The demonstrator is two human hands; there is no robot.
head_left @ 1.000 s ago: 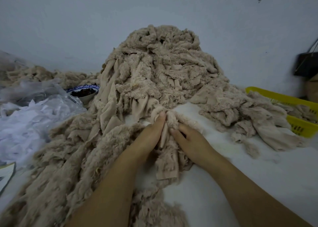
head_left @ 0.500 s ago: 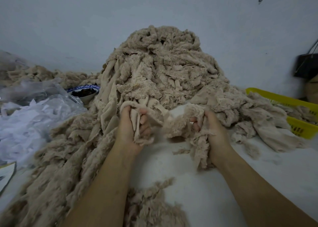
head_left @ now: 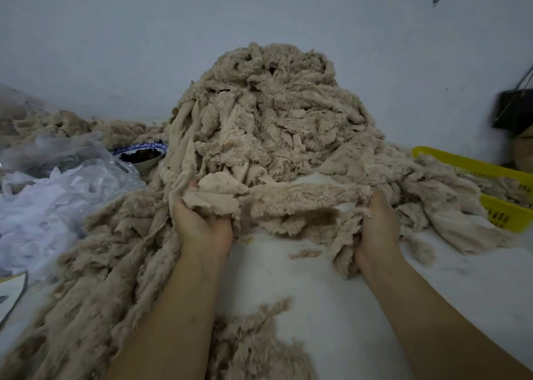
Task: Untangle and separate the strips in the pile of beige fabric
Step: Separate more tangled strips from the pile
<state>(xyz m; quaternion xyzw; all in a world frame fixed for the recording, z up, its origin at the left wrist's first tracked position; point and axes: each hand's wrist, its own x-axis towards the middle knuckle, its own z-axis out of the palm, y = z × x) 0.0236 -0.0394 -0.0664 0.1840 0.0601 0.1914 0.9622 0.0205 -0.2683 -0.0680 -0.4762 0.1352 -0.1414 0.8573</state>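
Head view: looser strips trail down the left, then the left hand and right hand each curl a tight grip on one end of a fuzzy strip stretched before the pile on the table. Most looks tangled (a long job left); open room lies between the forearms, the yellow basket hemming the right.

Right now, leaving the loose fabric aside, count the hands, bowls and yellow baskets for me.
hands: 2, left hand and right hand, both gripping one fabric strip
bowl: 1
yellow basket: 1
Total: 4
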